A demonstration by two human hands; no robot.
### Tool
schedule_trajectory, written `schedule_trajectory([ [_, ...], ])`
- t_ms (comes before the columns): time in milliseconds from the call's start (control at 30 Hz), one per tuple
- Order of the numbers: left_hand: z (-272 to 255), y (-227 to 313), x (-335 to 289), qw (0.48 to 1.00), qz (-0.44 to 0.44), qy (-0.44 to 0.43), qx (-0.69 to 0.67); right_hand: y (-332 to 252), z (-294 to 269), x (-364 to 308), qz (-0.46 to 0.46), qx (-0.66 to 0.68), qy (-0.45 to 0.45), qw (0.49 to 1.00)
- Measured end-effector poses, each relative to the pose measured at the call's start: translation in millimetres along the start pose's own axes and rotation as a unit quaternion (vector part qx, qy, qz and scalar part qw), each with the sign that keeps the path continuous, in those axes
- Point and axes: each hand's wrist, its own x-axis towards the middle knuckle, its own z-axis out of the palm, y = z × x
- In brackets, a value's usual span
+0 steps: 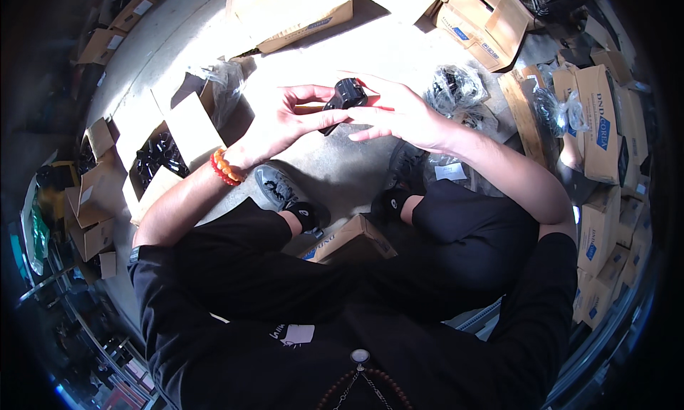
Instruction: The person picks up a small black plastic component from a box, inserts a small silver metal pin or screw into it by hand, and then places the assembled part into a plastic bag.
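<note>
A small black part (350,94) with a round, ribbed, knob-like top is held up in front of me, above the floor. My left hand (299,119) pinches its lower left side between thumb and fingers. On the other side, my right hand (402,112) closes round it, with some fingers at the back and others along its near side. The part's underside is partly covered by my fingers, and its exact kind does not show. To the left stands an open carton (191,128) holding many glossy black pieces. Clear plastic bags (456,89) with dark contents lie to the right.
Large cardboard boxes (303,18) stand on the far floor, with another open box (484,25) at far right. A wooden plank (524,114) and stacked cartons (598,125) line the right side. Between my feet sits a small carton (349,240). More open boxes (92,203) are at left.
</note>
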Motion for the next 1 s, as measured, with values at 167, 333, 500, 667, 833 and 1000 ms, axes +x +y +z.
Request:
schedule_trajectory([
  [167,-1.0,2.3,-2.4,1.000,0.019,-0.005,0.018,6.6,-5.9,8.4,-0.074,-0.084,0.037,0.993],
  [333,1.5,6.8,-6.3,0.996,0.036,-0.012,0.081,5.1,-7.7,7.7,-0.095,-0.126,0.040,0.987],
  [500,5.9,22.2,-14.5,0.994,0.020,-0.078,0.074,3.9,-8.6,6.1,-0.088,-0.129,0.027,0.987],
  [667,2.5,16.3,-10.5,0.995,0.010,-0.055,0.078,1.4,-6.1,7.9,-0.092,-0.145,0.031,0.985],
  [833,4.2,16.8,-9.1,0.986,0.039,-0.051,0.151,6.7,-12.8,7.4,-0.093,-0.213,0.041,0.972],
  [1000,6.1,13.7,-10.5,0.980,0.060,-0.054,0.182,8.7,-7.8,8.3,-0.107,-0.198,0.029,0.974],
])
